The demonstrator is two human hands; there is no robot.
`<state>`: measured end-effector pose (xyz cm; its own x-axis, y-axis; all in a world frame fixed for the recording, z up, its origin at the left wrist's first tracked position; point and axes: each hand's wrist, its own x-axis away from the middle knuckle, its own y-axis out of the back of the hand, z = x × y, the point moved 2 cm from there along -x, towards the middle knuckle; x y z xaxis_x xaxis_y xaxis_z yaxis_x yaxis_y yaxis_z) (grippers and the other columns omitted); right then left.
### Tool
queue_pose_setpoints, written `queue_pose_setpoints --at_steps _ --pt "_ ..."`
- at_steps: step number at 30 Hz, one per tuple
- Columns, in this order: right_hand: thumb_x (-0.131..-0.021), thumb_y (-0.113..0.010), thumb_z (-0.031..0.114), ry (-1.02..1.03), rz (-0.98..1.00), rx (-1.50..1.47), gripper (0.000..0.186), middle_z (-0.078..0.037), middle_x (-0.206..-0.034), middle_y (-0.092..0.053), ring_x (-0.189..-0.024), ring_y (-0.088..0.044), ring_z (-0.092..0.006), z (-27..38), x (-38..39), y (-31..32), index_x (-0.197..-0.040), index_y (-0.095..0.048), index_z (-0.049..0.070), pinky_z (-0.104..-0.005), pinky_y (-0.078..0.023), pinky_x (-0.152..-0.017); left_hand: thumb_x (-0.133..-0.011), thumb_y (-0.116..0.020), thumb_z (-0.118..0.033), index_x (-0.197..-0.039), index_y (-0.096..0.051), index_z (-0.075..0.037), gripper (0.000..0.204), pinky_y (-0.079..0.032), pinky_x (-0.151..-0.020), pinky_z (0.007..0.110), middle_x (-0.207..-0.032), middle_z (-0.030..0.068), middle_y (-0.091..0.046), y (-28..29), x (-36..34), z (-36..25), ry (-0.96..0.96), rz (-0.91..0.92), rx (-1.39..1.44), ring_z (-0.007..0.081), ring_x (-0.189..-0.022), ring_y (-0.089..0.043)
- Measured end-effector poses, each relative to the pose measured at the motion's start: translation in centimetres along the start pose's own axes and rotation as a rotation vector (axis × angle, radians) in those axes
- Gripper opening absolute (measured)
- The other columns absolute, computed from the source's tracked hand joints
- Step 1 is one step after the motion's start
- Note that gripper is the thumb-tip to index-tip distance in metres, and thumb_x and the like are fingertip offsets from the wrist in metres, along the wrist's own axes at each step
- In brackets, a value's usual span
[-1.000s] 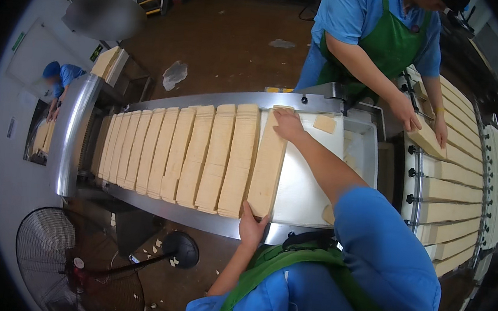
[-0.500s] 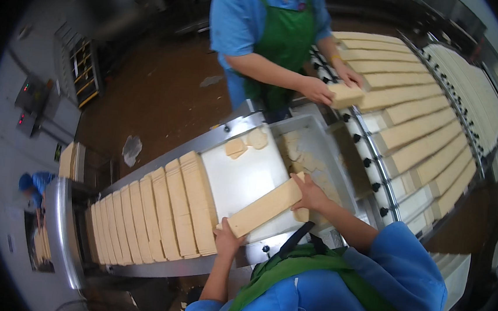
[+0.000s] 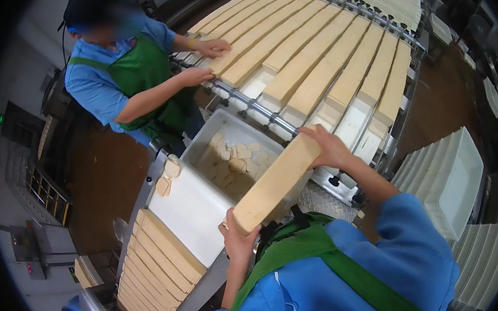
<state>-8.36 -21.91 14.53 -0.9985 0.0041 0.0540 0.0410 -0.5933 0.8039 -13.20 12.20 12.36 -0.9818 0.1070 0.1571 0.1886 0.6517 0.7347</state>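
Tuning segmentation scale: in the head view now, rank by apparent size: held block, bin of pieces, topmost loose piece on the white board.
1. Bin, though partly hidden
2. Held block, likely enlarged by nearness to the camera
3. Topmost loose piece

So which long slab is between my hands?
The slab slanting over the scrap bin, left hand and right hand at opposite ends; most other slabs lie in rows.

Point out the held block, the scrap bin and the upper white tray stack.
Held block (image 3: pixel 277 180): head view, middle of its upper face.
Scrap bin (image 3: pixel 235 128): head view, far inner wall.
Upper white tray stack (image 3: pixel 460 182): head view, its broad open face.
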Motion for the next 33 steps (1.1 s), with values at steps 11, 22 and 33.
queue_pose_setpoints --at_steps 11,22,33 --pt "-0.082 -0.062 0.047 -0.351 -0.287 0.087 0.083 -0.03 -0.142 -0.026 -0.134 -0.025 -0.0419 -18.8 0.9 2.0 -0.138 -0.028 -0.004 -0.0442 -0.024 -0.108 -0.085 -0.059 -0.004 -0.144 -0.02 -0.008 0.071 -0.048 -0.084 0.034 -0.114 0.0199 -0.038 -9.7 -0.2 -11.8 -0.287 0.293 0.392 0.03 -0.103 -0.05" --pt "-0.075 -0.069 0.041 0.08 -0.228 0.081 0.084 -0.035 -0.139 -0.027 -0.132 -0.021 -0.0482 -7.5 6.4 0.0 -0.129 -0.034 -0.014 -0.0478 -0.016 -0.111 -0.08 -0.056 0.0 -0.144 -0.02 -0.006 0.073 -0.038 -0.089 0.04 -0.112 0.0234 -0.042 -16.5 -3.2 -17.1 -0.342 0.111 0.326 0.0364 -0.099 -0.045" --pt "-0.063 -0.076 0.026 -0.002 -0.231 -0.235 0.084 -0.027 -0.13 -0.044 -0.122 -0.043 -0.0375 -7.1 2.5 -0.8 -0.13 -0.038 -0.008 -0.041 -0.034 -0.103 -0.082 -0.054 0.002 -0.146 -0.011 -0.009 0.078 -0.036 -0.097 0.038 -0.128 0.0262 -0.037 -14.8 -5.3 -12.8 -0.095 0.171 0.613 0.0399 -0.113 -0.042"
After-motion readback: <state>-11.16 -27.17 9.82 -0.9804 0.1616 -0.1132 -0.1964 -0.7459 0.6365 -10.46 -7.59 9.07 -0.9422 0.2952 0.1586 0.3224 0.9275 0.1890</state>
